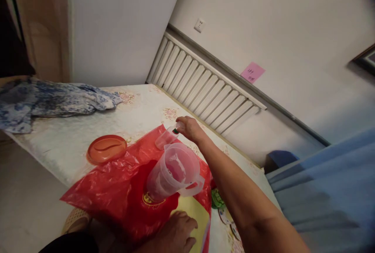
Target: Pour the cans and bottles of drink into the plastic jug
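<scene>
A translucent plastic pitcher (172, 171) with its handle toward the right stands on a red plastic bag (117, 190) spread over the table. Behind it, a small clear bottle (165, 138) tilts, and my right hand (189, 127) has its fingers closed around the top end. My left hand (177, 231) rests low in the view with its fingers apart, over a yellow sheet (196, 214) at the bag's near side. An orange oval lid or dish (107, 148) lies left of the pitcher, beside the bag.
The table's flowered cover (140, 100) runs back to a white radiator (199, 81). Blue-and-white cloth (58, 98) lies at the far left. A green item (216, 198) sits partly behind my right forearm. A blue curtain (331, 190) hangs at the right.
</scene>
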Demonstrator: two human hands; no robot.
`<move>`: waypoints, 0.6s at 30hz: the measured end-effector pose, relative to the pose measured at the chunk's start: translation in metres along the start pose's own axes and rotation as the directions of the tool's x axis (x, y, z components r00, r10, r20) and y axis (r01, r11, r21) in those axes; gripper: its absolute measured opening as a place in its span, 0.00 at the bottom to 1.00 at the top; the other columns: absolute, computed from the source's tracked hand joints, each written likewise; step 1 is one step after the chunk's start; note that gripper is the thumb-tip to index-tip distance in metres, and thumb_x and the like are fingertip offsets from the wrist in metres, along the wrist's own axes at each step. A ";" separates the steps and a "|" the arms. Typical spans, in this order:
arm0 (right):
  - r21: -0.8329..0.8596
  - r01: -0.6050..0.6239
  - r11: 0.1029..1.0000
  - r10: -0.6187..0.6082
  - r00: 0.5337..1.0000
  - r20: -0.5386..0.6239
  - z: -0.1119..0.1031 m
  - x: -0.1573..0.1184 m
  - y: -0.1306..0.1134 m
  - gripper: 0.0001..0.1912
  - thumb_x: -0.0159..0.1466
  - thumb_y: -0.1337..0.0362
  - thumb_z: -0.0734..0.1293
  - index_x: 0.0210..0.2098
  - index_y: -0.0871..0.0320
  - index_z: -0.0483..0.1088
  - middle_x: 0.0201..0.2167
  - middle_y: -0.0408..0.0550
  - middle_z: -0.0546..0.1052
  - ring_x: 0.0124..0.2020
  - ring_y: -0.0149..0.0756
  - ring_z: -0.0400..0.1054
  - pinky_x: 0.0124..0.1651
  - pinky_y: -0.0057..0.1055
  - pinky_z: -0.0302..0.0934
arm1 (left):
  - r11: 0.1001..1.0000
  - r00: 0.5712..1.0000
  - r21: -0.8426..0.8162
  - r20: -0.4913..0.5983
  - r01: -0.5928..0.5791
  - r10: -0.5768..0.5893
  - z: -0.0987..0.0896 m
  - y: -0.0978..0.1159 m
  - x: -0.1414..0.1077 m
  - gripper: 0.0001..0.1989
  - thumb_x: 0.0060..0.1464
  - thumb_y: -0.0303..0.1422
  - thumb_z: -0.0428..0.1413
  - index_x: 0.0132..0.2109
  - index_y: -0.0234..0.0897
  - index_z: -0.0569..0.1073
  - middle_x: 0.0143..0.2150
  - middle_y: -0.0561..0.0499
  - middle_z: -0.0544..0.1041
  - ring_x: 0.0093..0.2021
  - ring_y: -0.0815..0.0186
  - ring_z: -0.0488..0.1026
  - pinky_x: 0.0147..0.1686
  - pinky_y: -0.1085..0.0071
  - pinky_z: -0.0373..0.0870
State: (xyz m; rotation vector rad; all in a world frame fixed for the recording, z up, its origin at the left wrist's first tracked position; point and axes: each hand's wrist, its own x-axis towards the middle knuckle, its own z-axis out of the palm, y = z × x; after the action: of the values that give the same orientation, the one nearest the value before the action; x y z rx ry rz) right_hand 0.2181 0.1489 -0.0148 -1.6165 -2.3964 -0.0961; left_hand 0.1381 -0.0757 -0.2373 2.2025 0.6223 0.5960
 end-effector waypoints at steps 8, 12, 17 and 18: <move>-0.094 -0.176 0.980 0.163 0.978 -0.132 -0.084 -0.101 0.028 0.16 0.59 0.68 0.70 0.47 0.57 0.75 0.38 0.49 0.76 0.36 0.36 0.70 0.43 0.31 0.62 | 0.982 1.000 -0.186 0.009 0.024 -0.022 -0.010 0.012 0.005 0.22 0.54 0.29 0.53 0.56 0.41 0.69 0.53 0.45 0.76 0.52 0.57 0.72 0.56 0.59 0.67; -0.112 -0.239 0.965 0.232 0.970 -0.069 -0.108 -0.165 0.026 0.15 0.60 0.66 0.69 0.47 0.58 0.75 0.37 0.49 0.76 0.34 0.35 0.70 0.40 0.30 0.62 | 0.920 0.990 -0.383 -0.072 0.087 -0.123 0.007 0.009 0.011 0.35 0.54 0.30 0.53 0.68 0.39 0.52 0.66 0.39 0.64 0.60 0.56 0.68 0.61 0.56 0.65; -0.099 -0.280 0.955 0.285 0.957 0.050 -0.122 -0.230 0.009 0.15 0.62 0.67 0.68 0.48 0.57 0.74 0.41 0.50 0.77 0.35 0.36 0.71 0.40 0.31 0.63 | 0.916 0.967 -0.398 -0.208 0.056 -0.149 0.010 0.014 0.013 0.42 0.54 0.31 0.54 0.71 0.40 0.41 0.73 0.37 0.48 0.73 0.51 0.47 0.69 0.48 0.49; -0.087 -0.280 0.956 0.287 0.955 0.081 -0.123 -0.239 0.003 0.14 0.62 0.66 0.68 0.48 0.56 0.74 0.40 0.50 0.77 0.35 0.36 0.71 0.39 0.31 0.63 | 0.914 0.966 -0.402 -0.213 0.052 -0.148 0.007 0.016 0.013 0.43 0.53 0.31 0.54 0.71 0.39 0.41 0.74 0.37 0.47 0.73 0.51 0.44 0.70 0.47 0.46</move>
State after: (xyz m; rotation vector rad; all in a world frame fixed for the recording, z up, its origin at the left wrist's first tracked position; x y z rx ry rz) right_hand 0.3263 -0.0897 0.0466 -2.0236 -2.2192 -0.0600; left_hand 0.1563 -0.0811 -0.2264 1.7245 0.6695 0.8603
